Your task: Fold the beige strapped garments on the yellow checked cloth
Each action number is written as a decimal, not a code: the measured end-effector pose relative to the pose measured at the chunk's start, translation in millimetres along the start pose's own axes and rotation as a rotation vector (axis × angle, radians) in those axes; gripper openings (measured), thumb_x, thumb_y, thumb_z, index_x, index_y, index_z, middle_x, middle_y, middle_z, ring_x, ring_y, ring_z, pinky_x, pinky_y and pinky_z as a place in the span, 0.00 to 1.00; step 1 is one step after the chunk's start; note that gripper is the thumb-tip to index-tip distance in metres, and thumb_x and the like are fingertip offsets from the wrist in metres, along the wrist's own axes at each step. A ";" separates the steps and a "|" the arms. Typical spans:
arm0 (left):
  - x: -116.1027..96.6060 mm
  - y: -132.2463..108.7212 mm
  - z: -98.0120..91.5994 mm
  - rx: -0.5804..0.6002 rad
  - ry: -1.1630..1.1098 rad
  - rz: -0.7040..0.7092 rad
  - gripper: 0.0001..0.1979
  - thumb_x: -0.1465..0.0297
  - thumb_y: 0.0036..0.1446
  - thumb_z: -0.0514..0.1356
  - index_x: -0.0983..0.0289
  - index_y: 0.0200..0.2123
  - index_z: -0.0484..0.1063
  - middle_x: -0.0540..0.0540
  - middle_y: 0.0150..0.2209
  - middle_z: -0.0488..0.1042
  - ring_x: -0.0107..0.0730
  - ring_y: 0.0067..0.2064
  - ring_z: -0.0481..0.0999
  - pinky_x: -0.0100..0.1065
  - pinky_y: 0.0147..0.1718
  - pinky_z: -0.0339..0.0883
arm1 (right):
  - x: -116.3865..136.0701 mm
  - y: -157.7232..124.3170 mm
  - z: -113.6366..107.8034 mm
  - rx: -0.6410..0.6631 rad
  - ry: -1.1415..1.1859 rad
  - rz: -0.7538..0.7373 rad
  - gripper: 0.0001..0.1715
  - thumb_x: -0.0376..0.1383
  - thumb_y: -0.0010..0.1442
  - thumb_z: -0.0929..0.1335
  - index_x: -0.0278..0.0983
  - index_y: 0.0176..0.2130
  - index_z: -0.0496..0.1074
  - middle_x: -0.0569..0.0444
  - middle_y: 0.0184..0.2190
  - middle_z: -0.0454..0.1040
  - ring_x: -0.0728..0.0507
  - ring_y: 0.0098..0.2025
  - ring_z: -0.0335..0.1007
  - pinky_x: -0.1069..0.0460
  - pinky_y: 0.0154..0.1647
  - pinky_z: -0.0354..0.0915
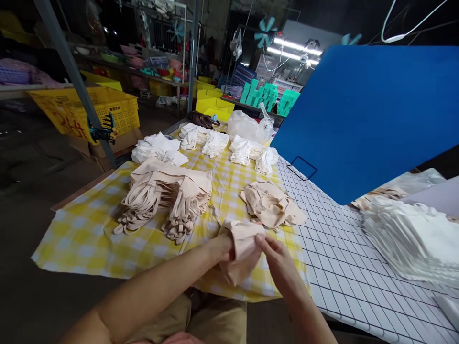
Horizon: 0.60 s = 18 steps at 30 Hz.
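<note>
Both my hands hold one beige fabric piece above the near edge of the yellow checked cloth. My left hand is tucked inside or behind the fabric, so its fingers are mostly hidden. My right hand pinches the fabric's right edge with closed fingers. Just beyond lies a small heap of beige pieces. A bigger stack of beige pieces with straps sits to the left.
White fabric bundles and a clear plastic bag lie at the table's far end. A stack of white pieces sits on the white grid surface at right. A blue board leans above it. Yellow crates stand at left.
</note>
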<state>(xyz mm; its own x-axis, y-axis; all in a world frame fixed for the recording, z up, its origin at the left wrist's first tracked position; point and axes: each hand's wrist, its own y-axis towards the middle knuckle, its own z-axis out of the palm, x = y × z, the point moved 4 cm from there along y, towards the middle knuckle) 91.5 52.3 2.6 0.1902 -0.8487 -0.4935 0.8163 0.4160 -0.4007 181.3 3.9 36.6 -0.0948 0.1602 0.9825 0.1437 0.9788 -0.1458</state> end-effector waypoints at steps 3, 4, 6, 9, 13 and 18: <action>-13.9 -6.0 1.6 0.130 -0.137 0.161 0.15 0.63 0.54 0.55 0.66 0.40 0.71 0.55 0.31 0.74 0.34 0.32 0.71 0.34 0.34 0.62 | 5.5 0.7 -12.0 -0.114 0.197 -0.002 0.19 0.48 0.48 0.71 0.38 0.35 0.77 0.52 0.32 0.77 0.43 0.35 0.70 0.51 0.36 0.65; -17.0 -8.7 1.7 0.168 -0.175 0.188 0.16 0.63 0.55 0.53 0.67 0.41 0.71 0.56 0.33 0.75 0.36 0.34 0.72 0.37 0.35 0.63 | 8.8 0.8 -16.7 -0.150 0.221 -0.009 0.18 0.48 0.47 0.72 0.38 0.34 0.77 0.52 0.32 0.77 0.44 0.34 0.70 0.52 0.35 0.65; -19.2 -12.9 2.2 0.213 -0.234 0.189 0.19 0.60 0.57 0.51 0.67 0.42 0.70 0.57 0.34 0.75 0.38 0.35 0.73 0.39 0.36 0.64 | 15.2 1.1 -23.8 -0.189 0.222 -0.010 0.17 0.47 0.45 0.73 0.37 0.32 0.77 0.52 0.30 0.77 0.45 0.31 0.70 0.53 0.32 0.64; -20.0 -17.3 4.3 0.230 -0.281 0.157 0.22 0.54 0.56 0.51 0.68 0.38 0.71 0.54 0.25 0.73 0.33 0.28 0.71 0.35 0.32 0.64 | 21.5 1.3 -30.1 -0.224 0.211 0.020 0.18 0.46 0.43 0.74 0.35 0.30 0.77 0.52 0.26 0.77 0.46 0.27 0.68 0.54 0.26 0.63; -37.1 -27.3 0.4 0.185 -0.260 0.327 0.22 0.54 0.57 0.50 0.67 0.32 0.71 0.47 0.15 0.60 0.27 0.19 0.63 0.29 0.24 0.60 | 30.3 0.2 -41.2 -0.320 0.240 0.019 0.18 0.45 0.38 0.75 0.36 0.27 0.75 0.53 0.23 0.75 0.47 0.23 0.67 0.54 0.22 0.62; -66.9 -51.2 -6.4 -0.218 0.090 0.707 0.11 0.65 0.51 0.60 0.65 0.37 0.71 0.48 0.24 0.66 0.24 0.28 0.67 0.25 0.28 0.59 | 52.2 2.2 -36.9 -0.212 0.095 -0.032 0.16 0.47 0.43 0.73 0.38 0.26 0.75 0.55 0.21 0.73 0.48 0.22 0.65 0.54 0.21 0.61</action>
<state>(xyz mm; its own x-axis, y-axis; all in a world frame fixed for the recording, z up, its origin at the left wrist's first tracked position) 33.5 89.9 51.1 0.5769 -0.3289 -0.7476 0.3874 0.9160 -0.1041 213.1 9.8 91.8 -0.0108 0.1065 0.9943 0.3464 0.9331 -0.0962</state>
